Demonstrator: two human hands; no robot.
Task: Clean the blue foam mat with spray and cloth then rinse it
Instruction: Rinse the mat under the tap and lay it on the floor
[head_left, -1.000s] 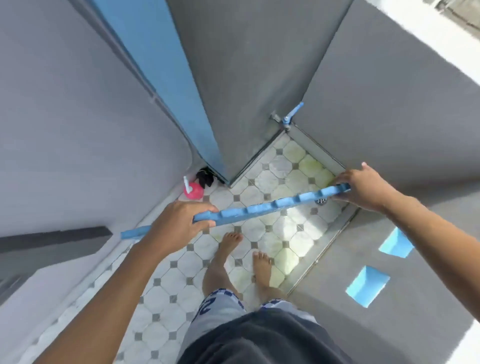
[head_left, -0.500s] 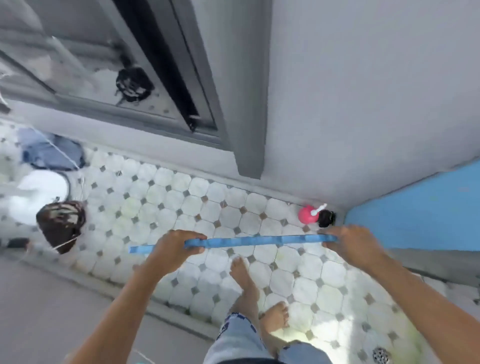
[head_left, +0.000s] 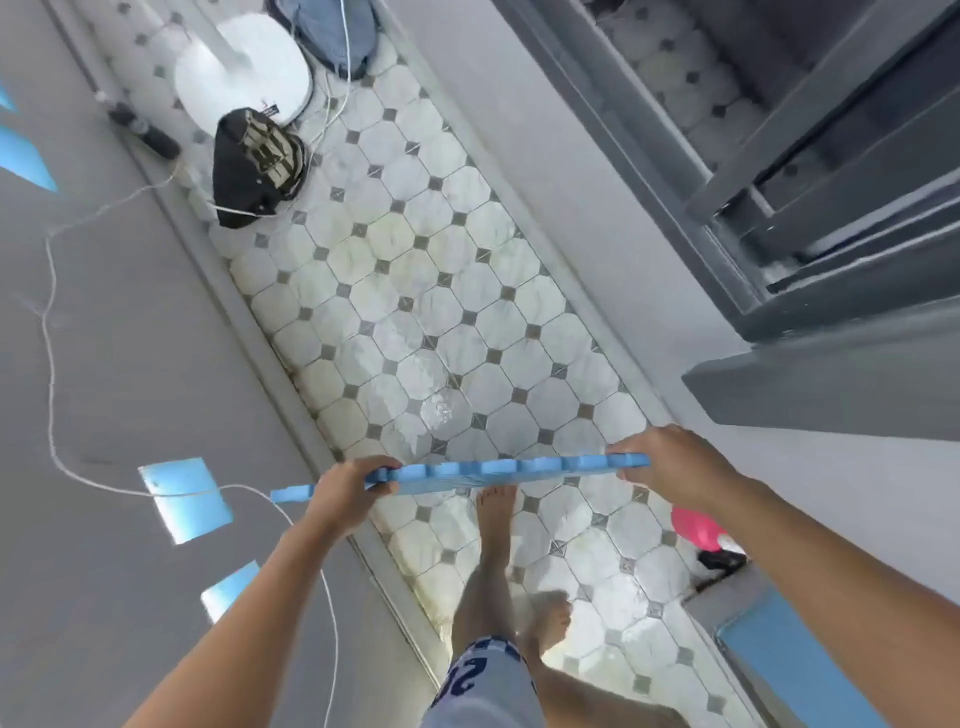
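The blue foam mat (head_left: 498, 474) is seen edge-on, held level in the air above the tiled floor, its notched edge facing me. My left hand (head_left: 348, 496) grips its left part, with a short blue end sticking out past the hand. My right hand (head_left: 667, 460) grips its right end. My bare feet stand on the wet tiles below the mat. A pink spray bottle (head_left: 696, 527) lies on the floor at the right, by the wall, with a black cloth (head_left: 722, 558) next to it.
The tiled strip (head_left: 415, 312) runs away from me between a grey wall at the left and a grey door frame (head_left: 779, 208) at the right. A black bag (head_left: 257, 166), a white fan base (head_left: 244, 78) and a white cable (head_left: 49, 312) lie at the far end.
I have turned round with the mat: the view swung from the corner with the tap to the long tiled strip. Both hands kept their hold on the mat.
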